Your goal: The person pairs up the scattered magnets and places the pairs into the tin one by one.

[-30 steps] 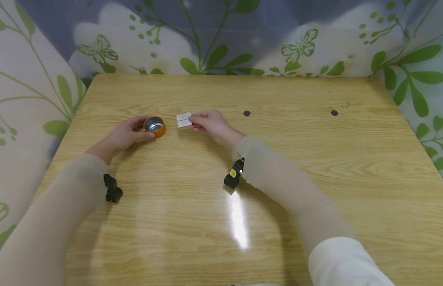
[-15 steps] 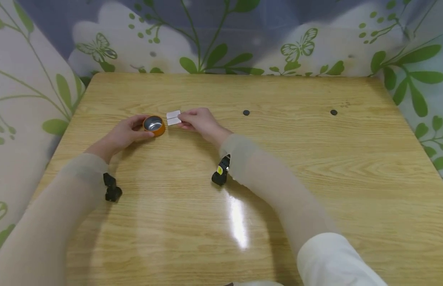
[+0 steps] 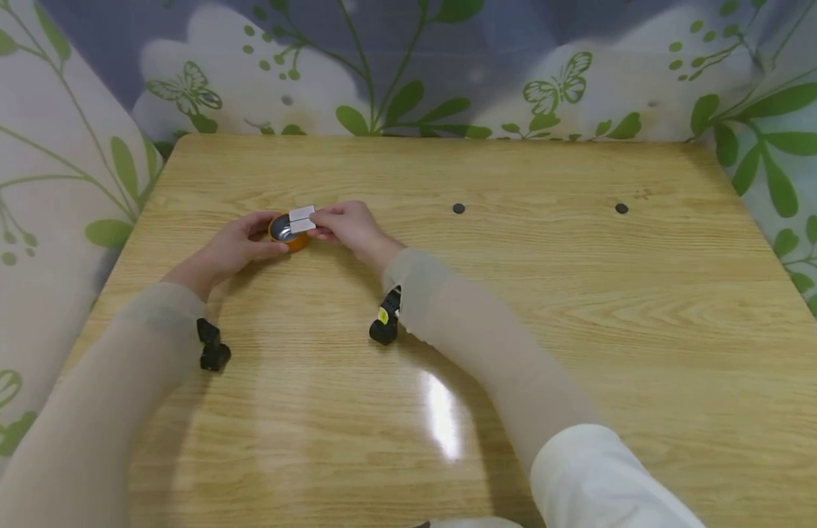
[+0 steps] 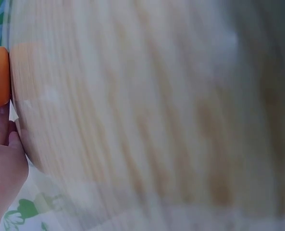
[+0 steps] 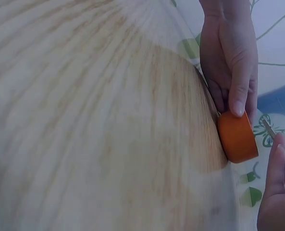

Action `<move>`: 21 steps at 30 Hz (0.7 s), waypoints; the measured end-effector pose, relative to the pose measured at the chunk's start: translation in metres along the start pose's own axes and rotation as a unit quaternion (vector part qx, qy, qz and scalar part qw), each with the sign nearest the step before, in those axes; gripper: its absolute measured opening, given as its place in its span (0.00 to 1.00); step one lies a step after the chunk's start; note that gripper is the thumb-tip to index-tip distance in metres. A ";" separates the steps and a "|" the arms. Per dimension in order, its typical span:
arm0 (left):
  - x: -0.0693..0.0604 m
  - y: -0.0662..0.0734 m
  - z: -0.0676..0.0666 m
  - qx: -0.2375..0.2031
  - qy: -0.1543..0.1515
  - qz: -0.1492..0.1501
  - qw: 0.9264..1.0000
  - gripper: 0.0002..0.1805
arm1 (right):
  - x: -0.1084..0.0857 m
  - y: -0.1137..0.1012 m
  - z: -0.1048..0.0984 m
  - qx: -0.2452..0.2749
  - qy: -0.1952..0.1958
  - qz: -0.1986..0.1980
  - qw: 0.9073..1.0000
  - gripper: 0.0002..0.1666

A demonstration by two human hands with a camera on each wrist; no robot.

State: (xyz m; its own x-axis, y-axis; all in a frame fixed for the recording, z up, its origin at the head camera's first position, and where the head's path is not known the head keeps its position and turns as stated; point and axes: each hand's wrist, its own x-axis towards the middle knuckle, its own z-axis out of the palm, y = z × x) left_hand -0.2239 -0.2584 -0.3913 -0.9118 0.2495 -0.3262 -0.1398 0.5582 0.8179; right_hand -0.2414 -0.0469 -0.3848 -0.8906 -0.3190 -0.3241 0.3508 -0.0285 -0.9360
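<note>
Head view: the left hand point(image 3: 240, 243) grasped an orange bowl point(image 3: 285, 233), fingers along its far left side and thumb against the near side. The bowl stood upright on the table point(image 3: 580, 315), in its far left part, and its inside was shiny metal. The right hand point(image 3: 349, 227) pinched a white square point(image 3: 301, 213) by its right edge; a dark line ran across the square. The square lay over the right part of the bowl's opening as seen from above. Two dark discs point(image 3: 458, 208) sat well apart from each other on the table, to the right of both hands. A black camera point(image 3: 385, 323) was worn at each wrist, over beige sleeves point(image 3: 474, 315). Behind the table hung a cloth point(image 3: 474, 44) printed with green leaves and butterflies.

Left wrist view: the bowl and the left hand were cut off at the left edge, a finger reaching to the bowl's base; full grip could not be read here. Blurred table filled most of the rest.

Right wrist view: the left thumb pressed on the bowl's orange wall. The square appeared edge-on in the right hand's fingertips, tilted, with a gap between it and the bowl's rim
</note>
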 end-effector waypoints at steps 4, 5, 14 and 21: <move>0.001 -0.001 0.000 -0.002 0.000 -0.001 1.000 0.43 | 0.003 0.001 0.006 0.002 0.000 -0.002 1.000 0.16; 0.001 -0.001 0.000 -0.001 0.000 -0.001 1.000 0.43 | 0.003 0.001 0.008 0.001 0.000 -0.002 1.000 0.16; 0.001 0.000 0.001 0.003 0.001 0.006 1.000 0.42 | 0.005 0.005 0.017 -0.021 0.009 0.007 1.000 0.14; 0.003 -0.002 0.001 -0.006 0.000 0.014 1.000 0.41 | 0.009 0.005 0.020 -0.043 0.003 0.006 0.999 0.14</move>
State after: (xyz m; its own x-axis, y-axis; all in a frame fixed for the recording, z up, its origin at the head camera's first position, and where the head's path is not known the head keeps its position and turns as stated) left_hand -0.2253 -0.2578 -0.3944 -0.9152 0.2657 -0.3032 -0.1184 0.5417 0.8322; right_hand -0.2414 -0.0686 -0.3897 -0.8887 -0.3128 -0.3352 0.3345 0.0576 -0.9406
